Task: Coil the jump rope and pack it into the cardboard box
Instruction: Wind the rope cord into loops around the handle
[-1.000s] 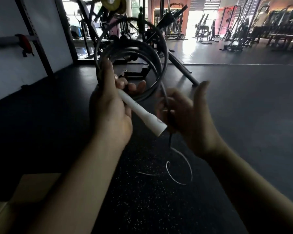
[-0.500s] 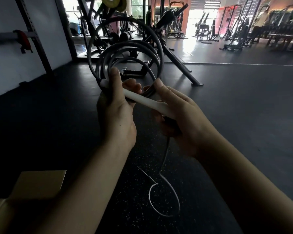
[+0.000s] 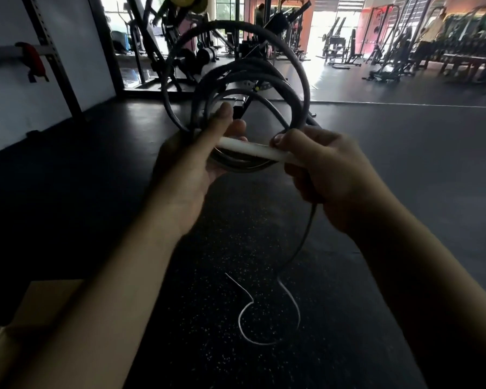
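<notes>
**Rope coiled in hand, tail on floor**

Left hand (image 3: 191,161) gripping bundle of dark grey jump rope loops (image 3: 253,80) at their near edge, thumb up over the strands, fingers (image 3: 237,127) curled round the far side. Loops standing upright above the hand, several turns, widest one reaching furthest up and right.

White cylindrical plastic handle (image 3: 253,148) lying roughly level across the bottom of the coil, between the two hands. Left end at left thumb, right end inside right hand (image 3: 331,175).

Right hand closed round the handle's right end, thumb tip pressed on top, fingers wrapped underneath, knuckles toward camera.

Loose thin grey rope tail (image 3: 295,301) dropping from under right hand, down to black speckled rubber floor (image 3: 348,318), ending in an open hook-shaped curl on the floor, near centre.

Brown cardboard box (image 3: 14,327) at near left, on floor, partly hidden behind left forearm; flap visible, inside not visible.

Far side: dark gym machines (image 3: 163,51), bright doorway, white wall at left.
</notes>
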`<act>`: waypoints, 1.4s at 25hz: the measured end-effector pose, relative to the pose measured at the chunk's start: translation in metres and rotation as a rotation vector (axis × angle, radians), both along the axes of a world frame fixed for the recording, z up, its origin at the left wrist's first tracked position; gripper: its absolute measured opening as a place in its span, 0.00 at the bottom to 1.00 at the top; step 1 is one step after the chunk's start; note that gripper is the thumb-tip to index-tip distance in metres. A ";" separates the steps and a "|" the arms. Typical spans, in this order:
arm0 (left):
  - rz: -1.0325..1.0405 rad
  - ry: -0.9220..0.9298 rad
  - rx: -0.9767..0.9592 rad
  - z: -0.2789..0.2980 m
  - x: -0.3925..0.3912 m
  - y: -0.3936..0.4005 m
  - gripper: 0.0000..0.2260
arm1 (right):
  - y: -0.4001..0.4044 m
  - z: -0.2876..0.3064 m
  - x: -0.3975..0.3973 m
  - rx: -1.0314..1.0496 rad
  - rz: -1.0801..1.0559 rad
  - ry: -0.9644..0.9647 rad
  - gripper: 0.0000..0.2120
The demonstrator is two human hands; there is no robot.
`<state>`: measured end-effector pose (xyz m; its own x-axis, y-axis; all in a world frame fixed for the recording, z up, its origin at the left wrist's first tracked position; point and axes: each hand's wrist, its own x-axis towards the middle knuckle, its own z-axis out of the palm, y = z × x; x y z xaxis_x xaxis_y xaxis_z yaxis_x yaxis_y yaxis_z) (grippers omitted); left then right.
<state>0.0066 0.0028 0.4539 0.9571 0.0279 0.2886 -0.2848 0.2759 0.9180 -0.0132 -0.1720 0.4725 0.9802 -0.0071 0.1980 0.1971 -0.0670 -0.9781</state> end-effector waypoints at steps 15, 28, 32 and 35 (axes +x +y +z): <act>-0.012 -0.243 1.368 0.016 -0.035 -0.018 0.40 | -0.008 0.012 -0.016 -1.141 0.134 -0.243 0.06; -0.001 -0.047 0.041 0.014 -0.005 0.008 0.10 | -0.015 -0.009 0.002 -0.185 0.145 -0.197 0.36; 0.249 0.155 -0.184 0.005 -0.007 -0.017 0.13 | 0.018 -0.031 -0.005 0.132 0.128 -0.096 0.27; 0.420 0.267 -0.174 -0.007 -0.010 -0.028 0.21 | 0.026 -0.024 -0.008 0.329 0.250 0.064 0.19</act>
<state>-0.0034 -0.0251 0.4467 0.8928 0.4504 -0.0067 -0.1662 0.3431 0.9245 -0.0214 -0.1461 0.4483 0.9699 0.1802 0.1639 0.1059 0.2938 -0.9500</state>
